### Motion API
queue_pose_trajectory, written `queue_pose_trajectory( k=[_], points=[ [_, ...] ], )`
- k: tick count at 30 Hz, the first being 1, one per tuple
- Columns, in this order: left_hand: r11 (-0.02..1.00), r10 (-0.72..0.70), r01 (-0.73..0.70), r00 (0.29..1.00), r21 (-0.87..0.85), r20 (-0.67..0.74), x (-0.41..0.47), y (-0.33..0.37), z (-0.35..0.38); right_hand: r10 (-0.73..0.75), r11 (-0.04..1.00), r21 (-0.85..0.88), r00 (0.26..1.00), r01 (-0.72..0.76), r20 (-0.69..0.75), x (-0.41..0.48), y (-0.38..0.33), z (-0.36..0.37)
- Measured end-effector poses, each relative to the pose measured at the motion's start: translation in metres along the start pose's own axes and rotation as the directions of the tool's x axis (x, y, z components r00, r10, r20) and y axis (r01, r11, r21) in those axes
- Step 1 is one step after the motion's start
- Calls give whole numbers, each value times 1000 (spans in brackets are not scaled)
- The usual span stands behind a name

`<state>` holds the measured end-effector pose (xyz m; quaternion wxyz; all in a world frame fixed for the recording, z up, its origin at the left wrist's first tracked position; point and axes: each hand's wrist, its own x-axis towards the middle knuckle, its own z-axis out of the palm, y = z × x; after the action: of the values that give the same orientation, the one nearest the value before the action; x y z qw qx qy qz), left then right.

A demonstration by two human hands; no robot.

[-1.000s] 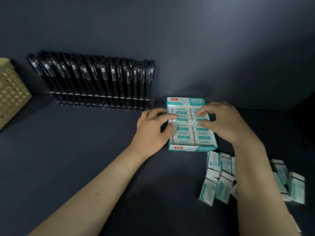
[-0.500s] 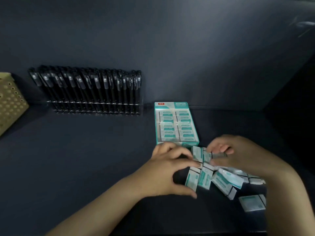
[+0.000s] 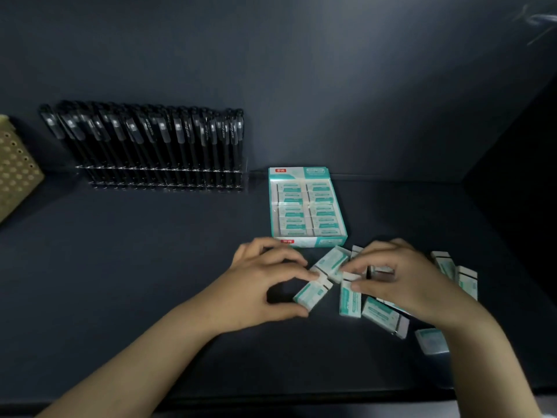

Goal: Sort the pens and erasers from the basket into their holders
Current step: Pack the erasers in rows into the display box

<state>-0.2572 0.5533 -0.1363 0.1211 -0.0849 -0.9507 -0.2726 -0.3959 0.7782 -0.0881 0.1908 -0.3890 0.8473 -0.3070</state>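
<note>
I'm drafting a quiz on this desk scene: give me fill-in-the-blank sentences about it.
The pens in the rack are all ____. The eraser box holds erasers in ____ columns. The left hand pinches a loose ____. The basket sits at the far ____ edge.
Missing: black; two; eraser; left.

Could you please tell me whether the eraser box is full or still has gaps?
Looks full: the box shows two packed columns of erasers with no gap visible. Whether another layer fits, I cannot tell.
</note>
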Motion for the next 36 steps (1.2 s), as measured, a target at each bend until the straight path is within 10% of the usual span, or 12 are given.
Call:
queue_pose_trajectory(
  k=[9,24,30,36],
  points=[
    [993,-111,114,991,28,-70,-18,-7,-6,-94,988,-146,940,47,-329,-18,-10,27],
    [921,-317,286,945,-264,-82,-20,7,-15,-155,965,-254,920,63,-360,-30,-8,46],
    [759,-440,260,880,-597,-177,-16,10,-26,-170,978,46,900,205,-401,-16,-18,27],
    [543,-647,94,680,-834,-344,16,2,-48,-228,969,-3,889,247,-396,35,-31,5]
  ],
)
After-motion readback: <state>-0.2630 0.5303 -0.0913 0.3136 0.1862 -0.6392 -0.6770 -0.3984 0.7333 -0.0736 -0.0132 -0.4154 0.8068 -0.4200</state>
